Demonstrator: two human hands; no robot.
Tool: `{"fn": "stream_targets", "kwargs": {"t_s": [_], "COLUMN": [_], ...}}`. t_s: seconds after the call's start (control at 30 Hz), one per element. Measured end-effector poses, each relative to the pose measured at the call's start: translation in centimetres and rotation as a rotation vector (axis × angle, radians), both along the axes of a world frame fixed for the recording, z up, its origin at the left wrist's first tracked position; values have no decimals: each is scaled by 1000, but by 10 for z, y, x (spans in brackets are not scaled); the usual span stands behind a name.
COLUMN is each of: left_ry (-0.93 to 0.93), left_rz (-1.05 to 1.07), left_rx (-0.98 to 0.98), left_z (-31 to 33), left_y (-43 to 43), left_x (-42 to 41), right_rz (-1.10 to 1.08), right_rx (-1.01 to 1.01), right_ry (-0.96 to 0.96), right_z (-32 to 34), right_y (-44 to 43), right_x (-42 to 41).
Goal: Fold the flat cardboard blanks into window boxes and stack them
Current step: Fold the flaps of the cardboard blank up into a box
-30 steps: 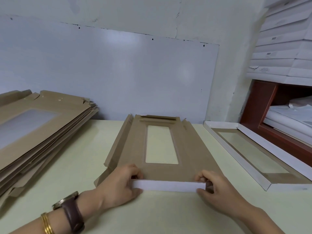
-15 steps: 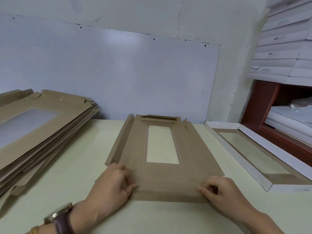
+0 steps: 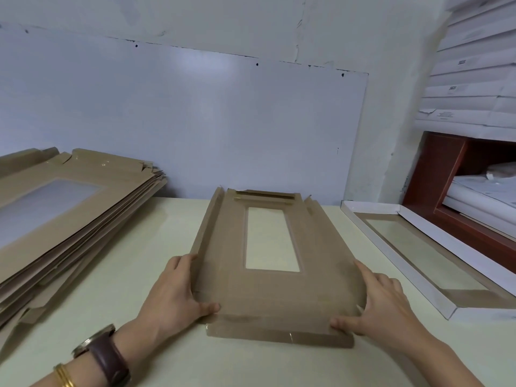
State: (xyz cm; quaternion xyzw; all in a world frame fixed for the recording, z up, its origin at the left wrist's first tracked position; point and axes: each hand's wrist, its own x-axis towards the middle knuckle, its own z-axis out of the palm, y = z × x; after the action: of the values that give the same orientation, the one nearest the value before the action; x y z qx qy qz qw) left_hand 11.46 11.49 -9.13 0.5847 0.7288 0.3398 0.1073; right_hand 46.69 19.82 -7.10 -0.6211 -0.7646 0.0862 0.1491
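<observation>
Cardboard blank braced at both near corners on the table.
Near-straight fingers of the left hand and right hand press its side flaps, thumbs on the near panel. Raising both flaps evenly along their creases should keep the corners square. A stack of flat blanks lies left, a finished box right.

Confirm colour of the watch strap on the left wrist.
Dark brown watch strap; head view shows it best.

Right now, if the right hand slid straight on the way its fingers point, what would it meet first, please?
Likely the right side flap of the cardboard blank, which the right hand touches; beyond, the white wall panel.
</observation>
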Motion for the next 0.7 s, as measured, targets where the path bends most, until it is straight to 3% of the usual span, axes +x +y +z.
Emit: {"fn": "stream_targets", "kwargs": {"t_s": [0.2,0.57,0.7], "left_ry": [54,217,258], "left_rz": [-132,-199,-233], "left_rx": [45,-186,-239], "left_z": [6,21,22], "left_y": [2,14,19], "left_x": [4,4,0], "right_rz": [160,287,299], "right_rx": [11,-25,-162], "right_ry": [146,37,-23], "right_z": [-2,13,22], "right_y": [5,19,26], "right_x": [0,-4,-6]}}
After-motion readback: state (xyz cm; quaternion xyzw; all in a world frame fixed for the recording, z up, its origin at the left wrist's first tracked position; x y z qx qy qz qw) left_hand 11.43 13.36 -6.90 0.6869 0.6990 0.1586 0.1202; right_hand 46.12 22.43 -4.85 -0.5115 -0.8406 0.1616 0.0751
